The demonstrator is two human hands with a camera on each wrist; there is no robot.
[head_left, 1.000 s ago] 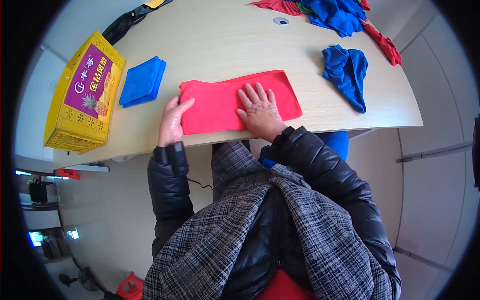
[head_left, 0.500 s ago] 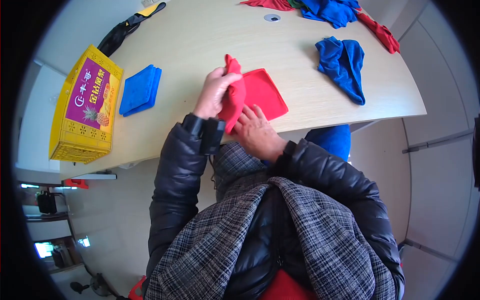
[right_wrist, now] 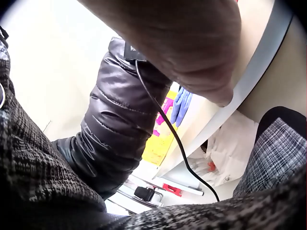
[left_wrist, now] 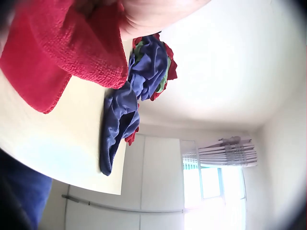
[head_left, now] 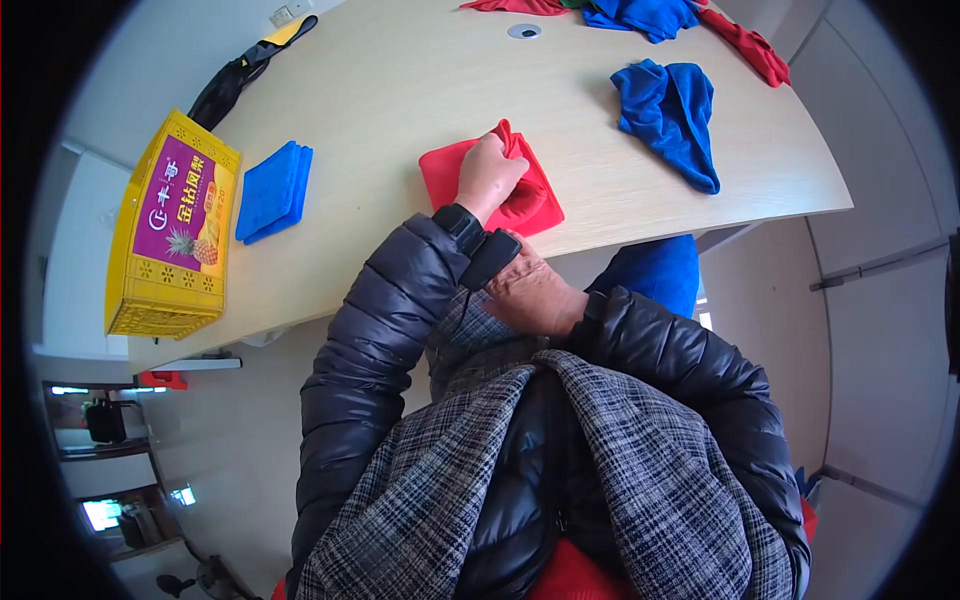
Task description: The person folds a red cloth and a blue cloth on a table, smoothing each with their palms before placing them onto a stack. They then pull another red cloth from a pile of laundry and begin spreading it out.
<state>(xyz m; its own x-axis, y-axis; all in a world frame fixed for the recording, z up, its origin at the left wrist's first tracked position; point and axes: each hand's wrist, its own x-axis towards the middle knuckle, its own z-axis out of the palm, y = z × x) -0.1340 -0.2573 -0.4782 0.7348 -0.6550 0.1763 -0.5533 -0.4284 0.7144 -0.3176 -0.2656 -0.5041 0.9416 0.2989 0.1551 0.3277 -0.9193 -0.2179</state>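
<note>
A red cloth (head_left: 448,172) lies partly folded near the table's front edge. My left hand (head_left: 490,176) grips a raised fold of it, with fingers bent round the fabric. The loose fold also hangs large in the left wrist view, red cloth (left_wrist: 79,45) beside the left hand (left_wrist: 156,14). Below and behind the left wrist, my right hand (head_left: 537,292) sits at the near edge of the cloth. Its fingers are hidden by the left forearm, and the right wrist view shows only the back part of the hand (right_wrist: 192,52), so I cannot tell how they lie.
A folded blue cloth (head_left: 272,192) lies left, beside a yellow box (head_left: 165,300) with a pineapple print. To the right is a crumpled blue cloth (head_left: 672,115). A heap of blue and red cloths (head_left: 640,17) is at the back, and a black-and-yellow item (head_left: 245,80) lies back left.
The left hand has lifted the left side of the red cloth and carried it rightward over the rest. The right hand, flat on the cloth before, has drawn back toward the table edge.
</note>
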